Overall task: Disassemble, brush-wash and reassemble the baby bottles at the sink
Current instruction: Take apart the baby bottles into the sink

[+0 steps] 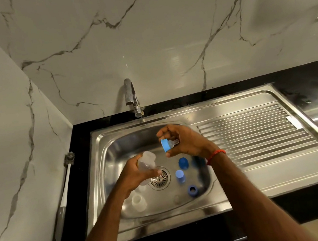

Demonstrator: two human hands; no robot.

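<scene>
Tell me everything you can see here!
sink: one, silver, in the black counter
tap: one, silver, behind the sink
brush: one, white, left of the sink
held bottle: one, clear, above the sink
loose bottle: one, clear, lying in the sink
ring with teat: one, light blue, above the sink
dark cap: one, dark blue, sink bottom
pale cap: one, pale blue, sink bottom
loose ring: one, dark blue, sink bottom
wristband: one, red, right wrist
left hand: one, grips the held bottle
right hand: one, holds the ring with teat
</scene>
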